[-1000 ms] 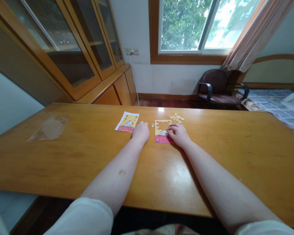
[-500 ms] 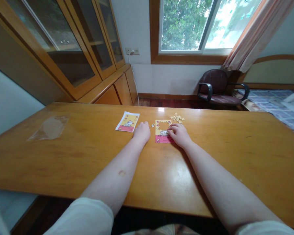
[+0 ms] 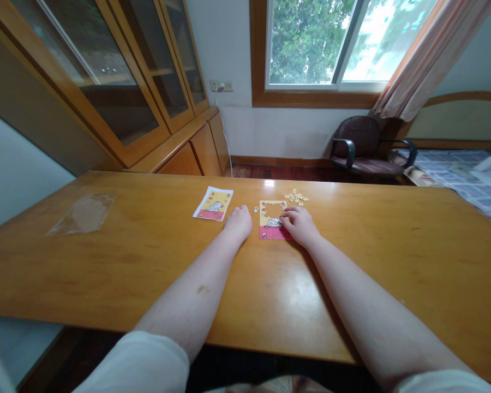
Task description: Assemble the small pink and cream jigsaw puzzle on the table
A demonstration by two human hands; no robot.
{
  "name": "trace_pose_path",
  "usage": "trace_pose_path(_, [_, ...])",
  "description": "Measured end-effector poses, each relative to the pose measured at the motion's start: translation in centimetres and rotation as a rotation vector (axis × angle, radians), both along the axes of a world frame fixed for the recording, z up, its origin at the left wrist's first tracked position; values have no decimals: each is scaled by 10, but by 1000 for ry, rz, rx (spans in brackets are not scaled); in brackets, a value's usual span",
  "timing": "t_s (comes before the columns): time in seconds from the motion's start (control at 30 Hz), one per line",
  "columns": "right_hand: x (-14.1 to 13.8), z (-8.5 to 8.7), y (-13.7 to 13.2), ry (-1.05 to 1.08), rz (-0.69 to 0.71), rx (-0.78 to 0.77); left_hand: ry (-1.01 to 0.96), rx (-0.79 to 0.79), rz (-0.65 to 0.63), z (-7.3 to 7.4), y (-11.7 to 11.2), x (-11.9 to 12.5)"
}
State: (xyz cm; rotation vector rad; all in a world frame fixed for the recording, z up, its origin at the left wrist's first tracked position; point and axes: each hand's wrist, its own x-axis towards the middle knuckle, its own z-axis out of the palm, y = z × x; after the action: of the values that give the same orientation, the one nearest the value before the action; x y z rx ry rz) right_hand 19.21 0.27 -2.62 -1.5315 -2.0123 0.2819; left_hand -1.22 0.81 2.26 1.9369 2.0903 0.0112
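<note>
A jigsaw puzzle (image 3: 269, 233) lies on the table, its border and pink lower part joined, with a gap in the upper middle. My right hand (image 3: 300, 225) rests at its right edge, fingers slightly apart and fingertips touching the puzzle near the white animal figure. My left hand (image 3: 238, 224) is curled closed on the table left of the puzzle; whatever its fingers hold is hidden. Just beyond it lies a small loose puzzle piece (image 3: 256, 209). Behind my right hand is a pile of loose puzzle pieces (image 3: 295, 196). A picture card (image 3: 213, 204) with the same design lies left of my left hand.
A clear plastic bag (image 3: 84, 214) lies flat on the left of the wooden table (image 3: 147, 256). Beyond the table stand a glass-fronted cabinet (image 3: 163, 123) on the left, an office chair (image 3: 360, 143) and a bed (image 3: 462, 169) on the right.
My left hand has shifted very slightly to the right. My right hand, the puzzle and the loose pieces look the same.
</note>
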Motion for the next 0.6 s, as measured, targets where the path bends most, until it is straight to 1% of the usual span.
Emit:
trace_pose_path(0.1, [0, -1, 1, -1, 13, 6, 1, 5, -4, -1, 0, 0])
trace_pose_path(0.17, [1, -2, 1, -1, 15, 7, -6, 24, -4, -4, 1, -2])
trace_pose_path(0.33, [1, -3, 2, 1, 9, 5, -52, 132, -53, -16, 8, -9])
trace_pose_path(0.4, [1, -3, 2, 5, 8, 4, -67, 167, -77, -19, 10, -11])
trace_pose_path(0.5, [0, -3, 2, 12, 0, 2, -89, 195, -106, -19, 10, -12])
trace_pose_path(0.6, [0, -2, 2, 14, -1, 8, -128, 212, -132, -15, 9, -10])
